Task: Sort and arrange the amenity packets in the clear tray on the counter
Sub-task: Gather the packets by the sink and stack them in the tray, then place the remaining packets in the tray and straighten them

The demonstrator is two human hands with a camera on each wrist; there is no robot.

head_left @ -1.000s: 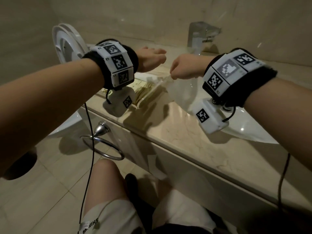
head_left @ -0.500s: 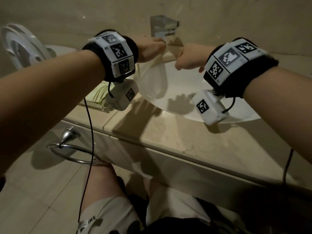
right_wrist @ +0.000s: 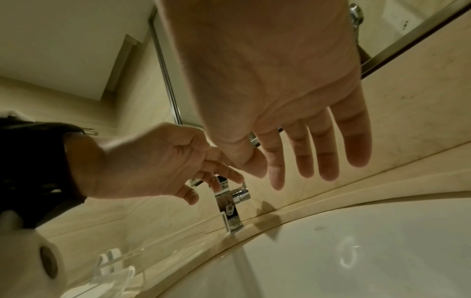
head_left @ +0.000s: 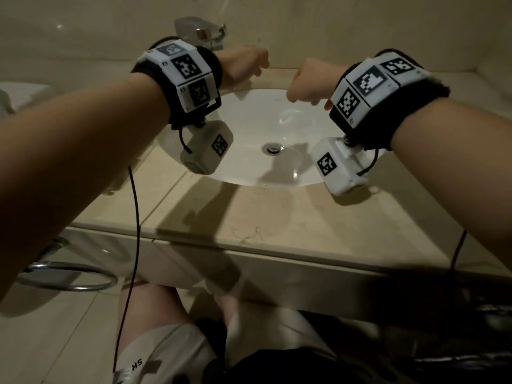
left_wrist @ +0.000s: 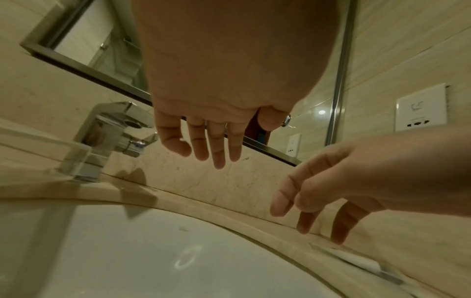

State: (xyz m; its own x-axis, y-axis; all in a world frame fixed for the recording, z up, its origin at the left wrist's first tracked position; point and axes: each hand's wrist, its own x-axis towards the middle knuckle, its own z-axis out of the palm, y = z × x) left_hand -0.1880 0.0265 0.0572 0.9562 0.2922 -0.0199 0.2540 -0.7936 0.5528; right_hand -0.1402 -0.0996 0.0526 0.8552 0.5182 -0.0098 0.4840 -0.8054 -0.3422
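— A second ago you hold a thin clear wrapper stretched between both hands. Now your left hand and right hand hang over the sink with nothing in either.

— So what is each grip doing?

— Both are wide. On the right the fingers are straight and spread. On the left they hang loosely, a little curled, around nothing. The hands are near each other but apart, just in front of the tap.

— And where does the wrapper go?

— That the pictures do not show. It is not visible in the basin.

— Where is the tray, then?

— Your view has swung right, so the head camera no longer catches it. Only the right wrist view shows it: on the table to the left of the tap, with a few pale packets in it, too blurred to tell how they lie.

— What does that mean for the job?

— Probably you have let go of the wrapper. The sorting itself looks unfinished, and you need to reach back left to the tray.
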